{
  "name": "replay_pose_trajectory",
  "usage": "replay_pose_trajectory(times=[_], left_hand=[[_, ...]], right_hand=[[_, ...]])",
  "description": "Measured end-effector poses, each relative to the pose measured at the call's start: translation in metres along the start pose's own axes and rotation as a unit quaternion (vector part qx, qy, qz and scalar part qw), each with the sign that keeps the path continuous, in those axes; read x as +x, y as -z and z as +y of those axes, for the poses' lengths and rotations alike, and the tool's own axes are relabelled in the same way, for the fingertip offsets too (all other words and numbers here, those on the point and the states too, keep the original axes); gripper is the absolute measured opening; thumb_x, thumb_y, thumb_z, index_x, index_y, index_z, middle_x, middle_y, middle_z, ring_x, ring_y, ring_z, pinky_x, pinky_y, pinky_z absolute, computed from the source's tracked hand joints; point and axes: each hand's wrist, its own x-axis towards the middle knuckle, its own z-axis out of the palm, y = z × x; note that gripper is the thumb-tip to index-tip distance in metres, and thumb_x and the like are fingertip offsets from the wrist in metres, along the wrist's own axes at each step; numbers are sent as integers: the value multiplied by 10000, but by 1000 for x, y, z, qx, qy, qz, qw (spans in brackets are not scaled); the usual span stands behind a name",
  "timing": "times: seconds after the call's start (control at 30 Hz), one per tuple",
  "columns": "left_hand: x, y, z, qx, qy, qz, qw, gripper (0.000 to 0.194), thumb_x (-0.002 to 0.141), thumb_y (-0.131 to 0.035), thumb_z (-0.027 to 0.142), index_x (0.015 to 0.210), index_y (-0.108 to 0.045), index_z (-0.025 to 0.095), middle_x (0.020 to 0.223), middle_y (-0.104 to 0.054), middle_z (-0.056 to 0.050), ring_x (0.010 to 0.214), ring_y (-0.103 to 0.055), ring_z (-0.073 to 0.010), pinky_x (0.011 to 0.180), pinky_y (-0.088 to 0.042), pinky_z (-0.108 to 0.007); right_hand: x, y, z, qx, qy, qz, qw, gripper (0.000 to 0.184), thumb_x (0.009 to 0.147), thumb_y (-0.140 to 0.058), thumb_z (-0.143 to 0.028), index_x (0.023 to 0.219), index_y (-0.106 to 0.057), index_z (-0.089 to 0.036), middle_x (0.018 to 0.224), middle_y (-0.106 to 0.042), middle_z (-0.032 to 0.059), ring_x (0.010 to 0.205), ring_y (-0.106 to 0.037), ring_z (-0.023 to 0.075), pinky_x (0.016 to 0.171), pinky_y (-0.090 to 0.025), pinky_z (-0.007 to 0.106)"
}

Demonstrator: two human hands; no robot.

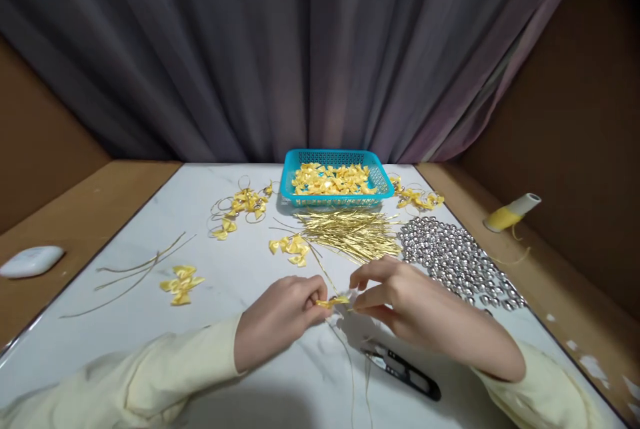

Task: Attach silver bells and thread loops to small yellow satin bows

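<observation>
My left hand (280, 322) and my right hand (410, 309) meet low over the white table (240, 362). Both pinch a small yellow ribbon bow (336, 300) held between their fingertips. A thin gold wire (325, 272) runs up from the bow toward the gold wire pile (350, 232), and fine strands hang down below it. Both hands are closed in a pinch, with pale yellow sleeves behind them.
A blue basket (333, 199) of yellow bows stands at the back centre. Silver bells (450, 256) lie right, loose bows (181, 284) and finished bows with rings (243, 206) left. Black snips (405, 372) lie under my right wrist. A yellow thread spool (510, 214) and a white object (31, 260) flank the table.
</observation>
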Motion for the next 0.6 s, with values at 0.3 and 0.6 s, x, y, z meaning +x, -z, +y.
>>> replay_pose_trajectory(times=[0.3, 0.6], left_hand=[[13, 18, 20, 237, -267, 257, 898, 194, 874, -398, 138, 762, -556, 134, 696, -591, -48, 651, -525, -175, 590, -416, -299], [7, 34, 15, 180, -377, 335, 845, 174, 845, -459, 77, 966, -577, 119, 1004, -648, -103, 952, -555, -201, 808, -462, -336]], right_hand=[[7, -7, -8, -173, -2, 111, 979, 180, 775, -490, -35, 694, -608, -144, 709, -594, 51, 663, -523, 174, 619, -408, 309], [6, 10, -17, -195, 85, 248, 945, 322, 841, -342, -4, 830, -658, -62, 904, -663, 136, 839, -574, 230, 711, -440, 355]])
